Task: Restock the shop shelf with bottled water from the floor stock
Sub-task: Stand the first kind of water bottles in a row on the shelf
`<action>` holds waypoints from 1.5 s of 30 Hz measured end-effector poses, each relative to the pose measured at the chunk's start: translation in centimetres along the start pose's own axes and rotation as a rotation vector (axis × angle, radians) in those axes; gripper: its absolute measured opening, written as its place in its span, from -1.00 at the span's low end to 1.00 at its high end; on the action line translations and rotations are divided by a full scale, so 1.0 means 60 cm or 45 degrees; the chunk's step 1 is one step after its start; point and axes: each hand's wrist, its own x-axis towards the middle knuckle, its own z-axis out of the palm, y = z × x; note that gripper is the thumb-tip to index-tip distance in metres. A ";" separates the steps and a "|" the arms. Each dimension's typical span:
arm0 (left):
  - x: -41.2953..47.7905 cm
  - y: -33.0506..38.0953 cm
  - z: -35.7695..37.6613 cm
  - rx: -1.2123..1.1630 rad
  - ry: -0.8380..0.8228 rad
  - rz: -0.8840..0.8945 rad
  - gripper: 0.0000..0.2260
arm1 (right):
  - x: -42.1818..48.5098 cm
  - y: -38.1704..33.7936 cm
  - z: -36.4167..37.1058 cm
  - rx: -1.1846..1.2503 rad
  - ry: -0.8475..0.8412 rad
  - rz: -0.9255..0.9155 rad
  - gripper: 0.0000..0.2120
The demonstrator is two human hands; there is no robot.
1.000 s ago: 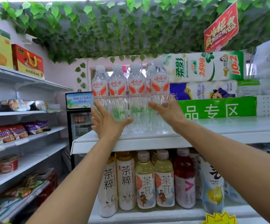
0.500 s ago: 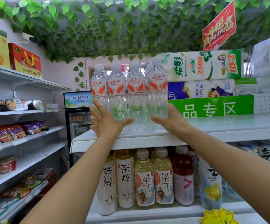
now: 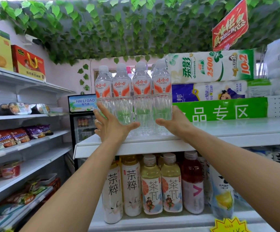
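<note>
Left hand (image 3: 112,127): fingers straight and spread, flat against the left side of the water bottles (image 3: 133,97), thumb across the front, low down. Right hand (image 3: 175,124): palm on the right side, thumb pointing inward. Its fingers are hidden behind the bottle, so can't tell if they curl. Front row of 4 bottles, more caps behind, upright and touching, at the left end of the top shelf (image 3: 152,145). Tissue packs (image 3: 209,67) just beside on the right. Tea bottles (image 3: 151,186) on the shelf below.
</note>
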 end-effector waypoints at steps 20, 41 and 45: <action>-0.017 0.005 -0.020 0.098 -0.046 0.018 0.21 | -0.020 -0.023 -0.003 -0.273 -0.033 0.070 -0.30; -0.508 -0.147 -0.041 0.334 -0.373 0.245 -0.61 | -0.476 0.132 -0.067 -0.943 -0.404 -0.393 -0.66; -0.630 -0.245 0.007 0.057 -0.600 -0.318 -0.71 | -0.574 0.229 -0.037 -0.891 -0.712 -0.125 -0.67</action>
